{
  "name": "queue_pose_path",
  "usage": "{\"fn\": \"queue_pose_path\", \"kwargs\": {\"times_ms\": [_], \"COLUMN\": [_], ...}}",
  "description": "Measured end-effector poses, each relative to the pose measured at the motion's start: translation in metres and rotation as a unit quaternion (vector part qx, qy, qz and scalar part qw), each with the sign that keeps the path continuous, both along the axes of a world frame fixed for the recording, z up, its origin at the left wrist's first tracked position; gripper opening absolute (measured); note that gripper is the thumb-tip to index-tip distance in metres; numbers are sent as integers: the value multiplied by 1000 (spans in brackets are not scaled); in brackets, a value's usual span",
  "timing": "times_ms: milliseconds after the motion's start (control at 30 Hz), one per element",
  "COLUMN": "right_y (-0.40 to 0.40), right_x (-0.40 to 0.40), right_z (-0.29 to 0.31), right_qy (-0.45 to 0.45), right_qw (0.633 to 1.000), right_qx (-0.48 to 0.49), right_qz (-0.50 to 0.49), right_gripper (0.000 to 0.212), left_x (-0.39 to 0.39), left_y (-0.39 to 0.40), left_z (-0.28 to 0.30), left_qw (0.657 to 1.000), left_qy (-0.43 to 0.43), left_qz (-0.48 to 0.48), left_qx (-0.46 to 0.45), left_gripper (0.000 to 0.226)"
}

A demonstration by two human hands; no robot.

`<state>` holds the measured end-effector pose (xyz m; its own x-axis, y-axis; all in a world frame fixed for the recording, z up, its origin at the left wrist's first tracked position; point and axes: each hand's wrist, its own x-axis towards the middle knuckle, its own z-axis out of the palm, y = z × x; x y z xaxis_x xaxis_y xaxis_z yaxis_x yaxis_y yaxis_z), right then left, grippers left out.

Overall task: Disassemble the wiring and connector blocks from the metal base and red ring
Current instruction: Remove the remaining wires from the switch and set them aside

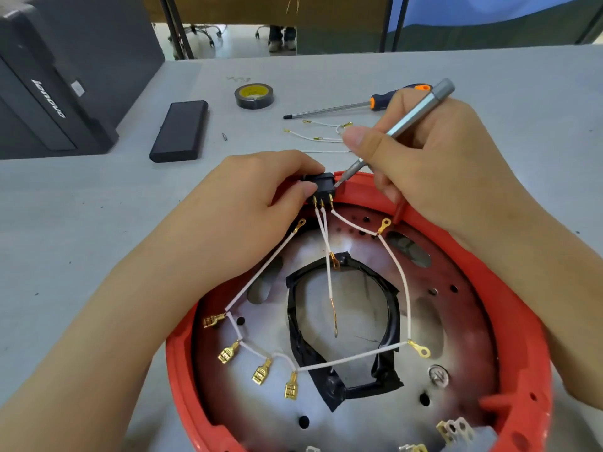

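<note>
White wiring fans across the metal base, a dull silver disc with small round holes and reddish-brown scorch tinting toward its edge. Its centre opening is framed by wrinkled black tape. Around the base sits the red ring, resting on the grey desk right in front of the person. The thin wires end in brass fittings: four flat spade terminals lie in a row at the lower left of the base, and ring lugs lie loose on the metal. Three wires run up into brass pins under a small black connector block at the far rim of the ring. The left hand pinches that block between thumb and fingers. The right hand grips a slim grey screwdriver like a pen, its tip touching the block's right side. Farther back on the desk lie loose white wires, an orange-handled screwdriver, a roll of black tape and a flat black case
</note>
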<state>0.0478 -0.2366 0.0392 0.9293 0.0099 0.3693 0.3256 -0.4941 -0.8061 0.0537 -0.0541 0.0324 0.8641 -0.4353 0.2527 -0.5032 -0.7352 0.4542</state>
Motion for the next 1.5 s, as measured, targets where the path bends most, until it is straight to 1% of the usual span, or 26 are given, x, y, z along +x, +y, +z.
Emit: {"fn": "queue_pose_path", "kwargs": {"times_ms": [167, 500, 733, 833, 900, 1000, 1200, 1367, 1500], "right_y": [0, -5, -4, -2, -2, -3, -3, -2, -3], "right_x": [1, 7, 7, 6, 5, 5, 5, 5, 5], "right_z": [-1, -4, -2, -1, -1, 0, -2, -3, -2], "right_qy": [24, 52, 58, 62, 52, 41, 50, 35, 48], "right_qw": [999, 998, 997, 996, 997, 998, 998, 999, 998], "right_qx": [-40, 7, -27, -24, -22, 8, 0, -24, -23], "right_qz": [10, 45, 53, 53, 45, 36, 34, 17, 34], "right_gripper": [30, 29, 37, 40, 38, 32, 31, 30, 29], "left_x": [1, 1, 1, 1, 1, 1, 1, 1, 1], "left_y": [0, -1, 0, 0, 0, 0, 0, -1, -1], "left_z": [0, 0, 0, 0, 0, 0, 0, 0, 0], "left_qw": [1000, 1000, 1000, 1000, 1000, 1000, 1000, 1000, 1000], "left_qy": [3, 10, 17, 17, 17, 16, 14, 16, 14], "left_qz": [0, 3, 9, 8, 6, 6, 6, 10, 10], "left_qx": [3, -1, -6, -8, -7, -6, -3, -3, -2], "left_gripper": [26, 26, 24, 24, 25, 25, 25, 25, 25]}}
